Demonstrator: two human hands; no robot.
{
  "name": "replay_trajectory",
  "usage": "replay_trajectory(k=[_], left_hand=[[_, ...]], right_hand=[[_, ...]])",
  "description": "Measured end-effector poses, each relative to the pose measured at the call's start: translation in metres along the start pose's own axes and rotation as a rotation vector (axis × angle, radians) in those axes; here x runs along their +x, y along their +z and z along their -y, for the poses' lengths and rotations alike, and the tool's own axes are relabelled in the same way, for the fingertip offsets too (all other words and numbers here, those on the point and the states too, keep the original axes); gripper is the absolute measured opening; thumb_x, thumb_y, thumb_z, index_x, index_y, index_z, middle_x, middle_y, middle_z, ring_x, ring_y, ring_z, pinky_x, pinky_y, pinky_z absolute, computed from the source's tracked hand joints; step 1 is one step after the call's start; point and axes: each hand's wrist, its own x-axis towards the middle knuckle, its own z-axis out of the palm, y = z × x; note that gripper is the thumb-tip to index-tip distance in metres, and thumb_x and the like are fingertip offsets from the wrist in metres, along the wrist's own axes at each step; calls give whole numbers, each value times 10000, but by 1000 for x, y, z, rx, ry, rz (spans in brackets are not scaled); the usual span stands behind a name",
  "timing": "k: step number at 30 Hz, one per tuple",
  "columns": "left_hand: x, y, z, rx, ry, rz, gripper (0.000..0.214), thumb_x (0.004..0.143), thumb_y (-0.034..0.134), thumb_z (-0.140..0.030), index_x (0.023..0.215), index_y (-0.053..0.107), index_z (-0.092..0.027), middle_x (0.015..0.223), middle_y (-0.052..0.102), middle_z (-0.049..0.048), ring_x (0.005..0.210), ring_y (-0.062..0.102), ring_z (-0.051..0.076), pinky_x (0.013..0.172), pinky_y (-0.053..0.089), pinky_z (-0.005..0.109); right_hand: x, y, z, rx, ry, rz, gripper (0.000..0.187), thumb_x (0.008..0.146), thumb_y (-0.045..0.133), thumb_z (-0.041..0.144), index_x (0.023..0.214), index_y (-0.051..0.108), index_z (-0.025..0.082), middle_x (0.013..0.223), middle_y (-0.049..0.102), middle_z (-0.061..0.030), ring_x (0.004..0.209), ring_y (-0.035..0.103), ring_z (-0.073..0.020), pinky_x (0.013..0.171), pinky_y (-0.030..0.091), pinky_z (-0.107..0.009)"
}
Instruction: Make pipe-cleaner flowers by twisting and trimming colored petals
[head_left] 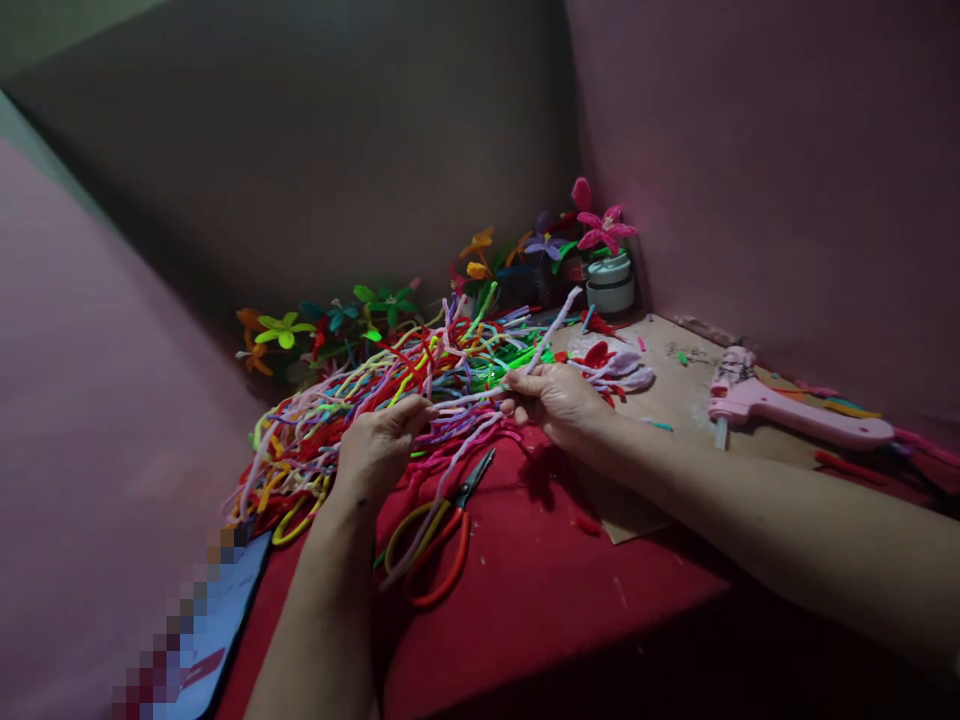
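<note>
A pale lilac pipe cleaner [556, 325] runs between my two hands above the red cloth, its free end sticking up past the right one. My left hand [379, 445] pinches it at the left, fingers closed. With thumb and fingertips, my right hand [559, 405] grips it farther along. Behind both hands spreads a tangled heap of colourful pipe cleaners [315, 400]. Below them lie scissors [461, 535] with orange and yellowish handles, blades partly apart. Another pale pipe cleaner lies across the scissors' handles. Finished lilac petals [626, 372] rest just beyond my right hand.
A pink glue gun [802, 410] lies on a cardboard sheet [667, 345] at the right. Pipe-cleaner flowers [386, 305] line the back, near a pale round container [610, 285]. A phone or tablet [225, 630] lies at the left edge of the red cloth [540, 600].
</note>
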Motion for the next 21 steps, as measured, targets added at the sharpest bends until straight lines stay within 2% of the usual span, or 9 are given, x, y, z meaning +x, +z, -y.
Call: replay_trajectory(k=[4, 7, 9, 11, 12, 14, 16, 19, 21], left_hand=[[3, -6, 18, 102, -56, -18, 350, 785, 393, -503, 793, 630, -246, 570, 520, -37, 547, 442, 99, 514, 271, 194], [4, -9, 27, 158, -168, -31, 302, 788, 404, -463, 839, 627, -265, 683, 588, -9, 635, 502, 134, 544, 306, 213], [2, -11, 27, 202, -240, -149, 287, 811, 383, -393, 910, 619, -262, 876, 620, 35, 753, 540, 177, 602, 349, 249], [0, -11, 19, 202, -247, -353, 309, 835, 341, -334, 979, 596, -233, 1025, 594, 74, 869, 546, 205, 696, 382, 284], [-2, -11, 12, 164, -218, -456, 322, 845, 326, -333, 993, 586, -212, 1039, 591, 81, 906, 545, 203, 748, 388, 287], [-5, -9, -4, -12, -99, -534, 313, 842, 355, -356, 946, 594, -183, 953, 622, 61, 886, 561, 168, 792, 398, 252], [-8, -8, -19, -181, 37, -436, 282, 820, 411, -362, 898, 608, -174, 885, 639, 35, 817, 575, 138, 760, 412, 220], [-15, -11, -30, -275, 130, -53, 258, 791, 453, -367, 822, 631, -182, 760, 652, 7, 678, 569, 115, 652, 413, 201], [-23, -15, -29, -206, 124, 153, 245, 785, 456, -370, 784, 624, -192, 717, 645, 1, 642, 557, 114, 616, 395, 205]], right_hand=[[2, -2, 0, -30, -30, -42, 237, 781, 502, 114, 548, 549, 101, 455, 587, -49, 307, 459, -60, 289, 335, -156], [2, -3, -2, -41, -54, -82, 226, 773, 515, 103, 551, 553, 94, 480, 591, -53, 331, 490, -72, 290, 356, -161], [1, -2, -4, -45, -71, -89, 209, 765, 522, 90, 560, 558, 88, 500, 596, -53, 340, 501, -75, 289, 364, -163], [-1, 0, -5, -45, -88, -89, 210, 765, 521, 84, 558, 557, 85, 514, 601, -56, 338, 502, -73, 284, 363, -161], [-2, 1, -5, -44, -91, -84, 210, 764, 523, 81, 556, 555, 85, 520, 604, -57, 339, 505, -74, 282, 363, -159], [-4, 3, -6, -41, -90, -66, 197, 759, 530, 79, 563, 555, 85, 531, 609, -58, 352, 519, -77, 284, 367, -154], [-5, 4, -6, -34, -85, -51, 175, 754, 536, 76, 581, 559, 84, 533, 612, -56, 364, 528, -82, 288, 374, -154], [-5, 4, -6, -13, -78, -48, 152, 757, 528, 68, 609, 563, 77, 552, 624, -64, 372, 529, -84, 302, 392, -163], [-4, 2, -6, 4, -77, -47, 134, 756, 520, 55, 630, 562, 76, 578, 635, -71, 384, 536, -84, 320, 406, -166]])
